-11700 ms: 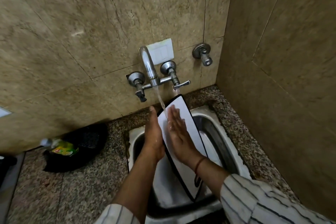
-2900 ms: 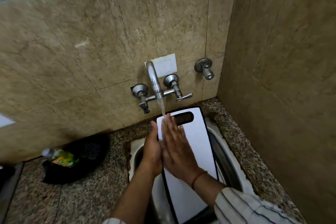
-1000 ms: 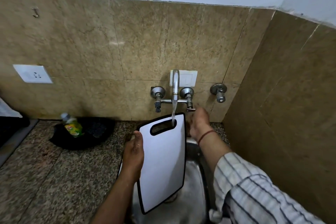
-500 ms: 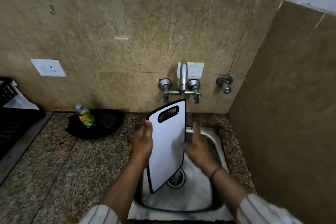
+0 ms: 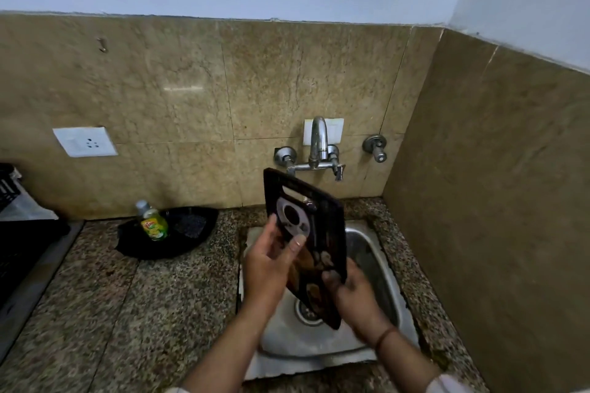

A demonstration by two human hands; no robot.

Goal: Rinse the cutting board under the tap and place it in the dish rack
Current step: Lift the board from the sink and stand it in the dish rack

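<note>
Dark printed plastic faces the camera: the cutting board is held tilted over the sink, both hands clamped on it. Left hand fingers pinch its nine-o'clock edge, thumb across the print; right hand grips the lower corner at five o'clock. No water runs from the tap, so rinsing looks finished. Next comes a carry toward nine o'clock, where the black rack likely waits.
</note>
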